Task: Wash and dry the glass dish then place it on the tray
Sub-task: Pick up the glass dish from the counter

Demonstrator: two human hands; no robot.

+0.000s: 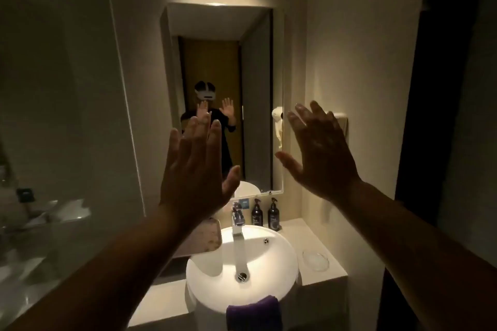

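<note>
The glass dish [315,260] lies on the counter [291,226], just beside the round white sink [242,263], well below the right hand [320,153] and apart from it. The dish looks empty and lies flat.

Both hands are raised in front of the mirror [223,94], backs toward the camera. The left hand [195,172] is open, fingers stretched upward and a little spread, and it holds nothing. The right hand is open too, fingers tilted to the left, thumb pointing toward the left hand, and it is also empty. The two hands do not touch each other.

Below the left hand, a pinkish tray [203,236] leans at the left side of the sink, partly hidden by the left forearm. Below and between the hands, the chrome faucet [238,226] stands at the back of the sink and reaches over the basin. Two dark pump bottles [265,213] stand on the counter near the faucet, below the right hand's thumb. A purple cloth [254,312] hangs over the front rim of the sink, far below both hands. The mirror shows the person with both palms raised.
</note>
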